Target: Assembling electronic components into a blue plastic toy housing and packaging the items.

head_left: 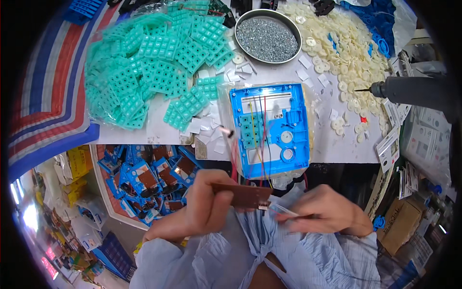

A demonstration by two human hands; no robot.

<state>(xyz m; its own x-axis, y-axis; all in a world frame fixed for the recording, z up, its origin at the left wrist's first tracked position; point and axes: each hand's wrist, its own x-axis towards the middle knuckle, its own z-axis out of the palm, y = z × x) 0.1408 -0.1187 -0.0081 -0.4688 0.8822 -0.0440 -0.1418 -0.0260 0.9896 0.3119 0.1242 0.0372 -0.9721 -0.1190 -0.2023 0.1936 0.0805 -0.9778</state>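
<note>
My left hand (211, 202) is closed on one end of a brown circuit board (248, 195), lifted over my lap at the table's front edge. A small white connector (263, 207) shows at the board's lower right corner. Beside that corner my right hand (327, 212), blurred by motion, pinches a thin pale strip (284, 208) whose kind I cannot make out. Just beyond both hands lies an open blue plastic housing (296, 111), with a green keypad (250, 130) set in it. Red, yellow and dark wires run across the housing down toward the board.
Green rubber keypads (159, 53) heap at the left. A round metal bowl of small screws (267, 36) stands at the back. Cream plastic discs (346, 62) cover the right side, under a dark power screwdriver (409, 91). Below left, a bin (108, 192) holds blue housings with brown boards.
</note>
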